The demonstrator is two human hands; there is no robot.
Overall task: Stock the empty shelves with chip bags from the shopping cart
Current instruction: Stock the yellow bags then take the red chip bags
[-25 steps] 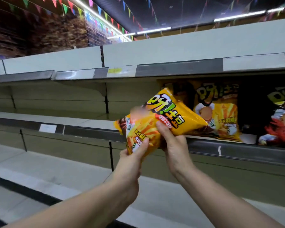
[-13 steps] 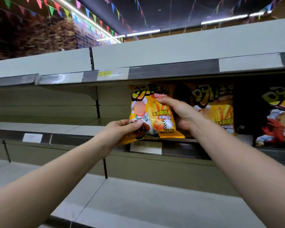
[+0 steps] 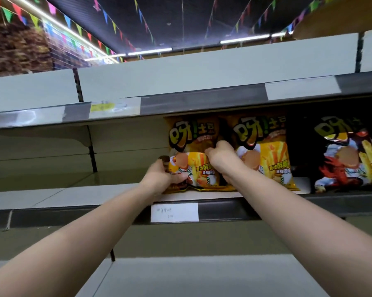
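The bag [image 3: 194,168] stands upright on the shelf [image 3: 84,196], straight ahead between both hands, the left hand [image 3: 160,179] gripping its lower left corner and the right hand [image 3: 221,160] pinching its right edge, just beside the next bag [image 3: 266,151].

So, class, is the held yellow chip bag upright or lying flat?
Upright: the held yellow chip bag stands on the shelf, bottom edge down, logo uppermost.

The yellow chip bag [image 3: 191,136], tilted in mid-air a second ago, now stands upright on the shelf [image 3: 95,196] at frame centre. The left hand [image 3: 161,179] has shifted to its lower left corner, and the right hand [image 3: 221,159] to its right edge.
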